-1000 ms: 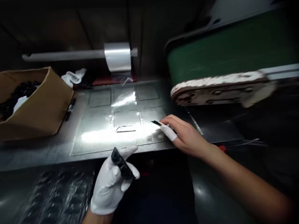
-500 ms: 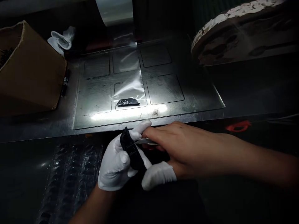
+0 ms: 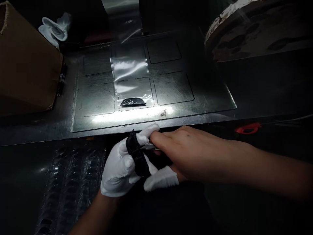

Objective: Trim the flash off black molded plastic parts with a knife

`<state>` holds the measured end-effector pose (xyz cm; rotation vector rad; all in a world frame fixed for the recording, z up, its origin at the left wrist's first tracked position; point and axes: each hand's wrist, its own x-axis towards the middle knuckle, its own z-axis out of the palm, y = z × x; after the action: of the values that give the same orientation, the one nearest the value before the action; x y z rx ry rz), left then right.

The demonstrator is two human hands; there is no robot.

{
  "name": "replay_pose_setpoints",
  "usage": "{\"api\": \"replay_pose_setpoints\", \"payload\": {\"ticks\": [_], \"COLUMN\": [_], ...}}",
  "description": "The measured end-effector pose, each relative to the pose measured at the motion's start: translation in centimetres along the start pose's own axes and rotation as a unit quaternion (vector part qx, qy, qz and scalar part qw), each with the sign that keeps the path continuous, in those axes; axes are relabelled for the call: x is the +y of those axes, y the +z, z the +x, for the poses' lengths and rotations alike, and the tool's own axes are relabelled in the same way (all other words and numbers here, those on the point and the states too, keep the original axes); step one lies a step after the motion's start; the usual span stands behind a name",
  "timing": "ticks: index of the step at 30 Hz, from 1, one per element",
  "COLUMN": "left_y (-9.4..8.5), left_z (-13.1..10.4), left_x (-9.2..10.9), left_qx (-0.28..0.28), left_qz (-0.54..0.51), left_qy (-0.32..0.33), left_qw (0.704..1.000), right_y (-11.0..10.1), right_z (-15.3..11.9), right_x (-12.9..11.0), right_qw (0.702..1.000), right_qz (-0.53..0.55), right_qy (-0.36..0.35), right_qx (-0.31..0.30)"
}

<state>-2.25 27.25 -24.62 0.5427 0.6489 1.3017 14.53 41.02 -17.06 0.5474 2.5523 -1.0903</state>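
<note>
My left hand (image 3: 119, 169), in a white glove, holds a small black part (image 3: 138, 156) between thumb and fingers, tilted with its pointed end up. My right hand (image 3: 181, 153), with white covers on some fingers, grips a thin metal tool (image 3: 149, 147) whose tip reaches the black part. Beyond the hands, a similar dark piece (image 3: 133, 101) lies under or inside a clear plastic strip (image 3: 129, 71) on the metal table.
At the left stands a cardboard box (image 3: 29, 62), with a white cloth (image 3: 56, 29) behind it. Clear trays (image 3: 73, 176) lie below left. A large round object (image 3: 249, 36) is at upper right, and a red-orange item (image 3: 248, 128) at right.
The view has shifted slightly, and box and cloth sit further left. The black part and both hands keep nearly the same pose. The plastic strip's glare has changed.
</note>
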Motion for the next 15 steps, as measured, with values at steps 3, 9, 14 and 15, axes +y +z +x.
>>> {"api": "replay_pose_setpoints", "payload": {"ticks": [3,9,14,15], "left_y": [0.2,0.4,0.5,0.6], "left_z": [0.0,0.1,0.2,0.2], "left_x": [0.3,0.5,0.3,0.3], "left_qx": [0.031,0.060,0.058,0.059], "left_qz": [0.003,0.022,0.025,0.025], "left_qy": [-0.011,-0.004,0.001,-0.002], "left_qw": [0.999,0.998,0.998,0.998], "right_y": [0.2,0.7,1.0,1.1], "right_z": [0.1,0.1,-0.1,-0.2], "right_x": [0.1,0.0,0.3,0.4], "right_qw": [1.000,0.998,0.998,0.998], "right_qz": [-0.022,-0.048,-0.054,-0.055], "right_qy": [-0.009,-0.010,-0.002,-0.001], "right_qx": [0.018,0.031,0.035,0.036]}}
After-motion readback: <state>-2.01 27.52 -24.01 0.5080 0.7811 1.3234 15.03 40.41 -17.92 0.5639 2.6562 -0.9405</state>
